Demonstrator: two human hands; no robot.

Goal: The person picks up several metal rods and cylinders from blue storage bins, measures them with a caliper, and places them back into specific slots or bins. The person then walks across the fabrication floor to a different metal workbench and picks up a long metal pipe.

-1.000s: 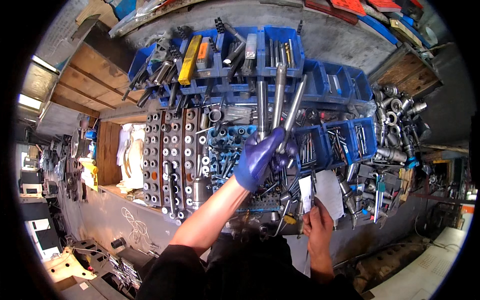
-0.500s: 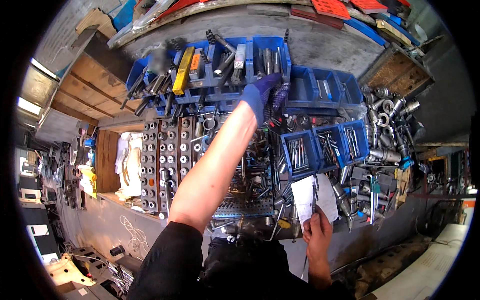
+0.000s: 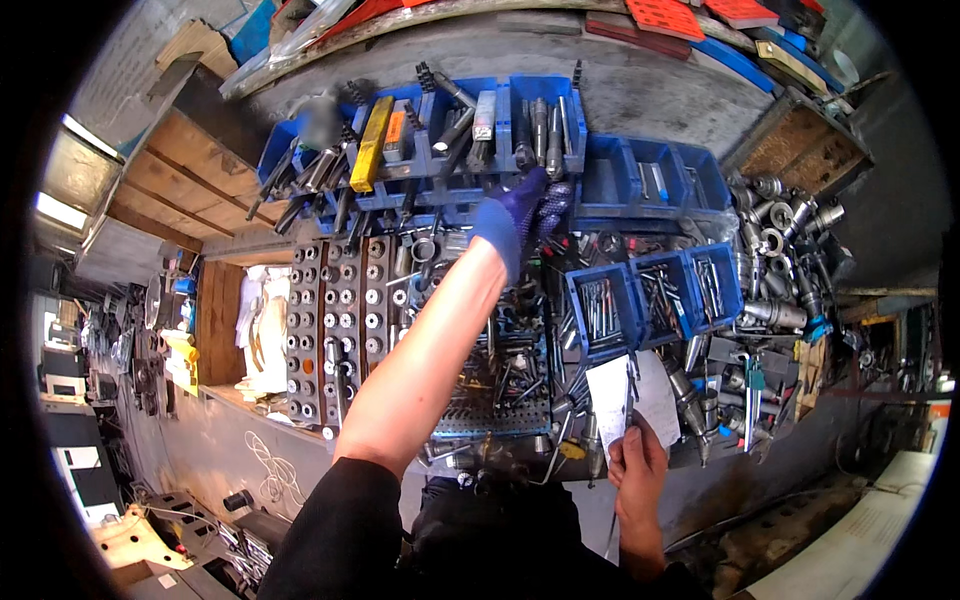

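1. Your left hand [image 3: 525, 208], in a purple-blue glove, reaches up to the upper row of bins, its bare forearm crossing the crowded bench from a black sleeve [image 3: 335, 525].
2. At its fingers stand several thick metal shanks [image 3: 541, 130], side by side and nearly upright in a blue bin [image 3: 577, 135]; the hand overlaps their lower ends. The fingers are bent, but whether they are clamped on a shank or merely beside it, you cannot tell from this angle.
3. Your right hand [image 3: 638, 465], bare, is at the bench's near edge, thumb and fingers pinched together on a slim dark tool [image 3: 631, 385] that points up and away from you.
4. White paper [image 3: 607, 400] lies behind and around that tool, just above your right hand; whether the fingers grip the sheet too cannot be made out.
5. Left of the shanks, in the same upper row, a long yellow box [image 3: 372, 145] leans at a tilt, near a whitish plastic case [image 3: 484, 118].
6. Beyond the paper, three smaller blue bins hold drill bits [image 3: 600, 305]; rows of round collets [image 3: 372, 320] line the bench to your left, and metal tool holders [image 3: 775, 315] crowd it to your right.
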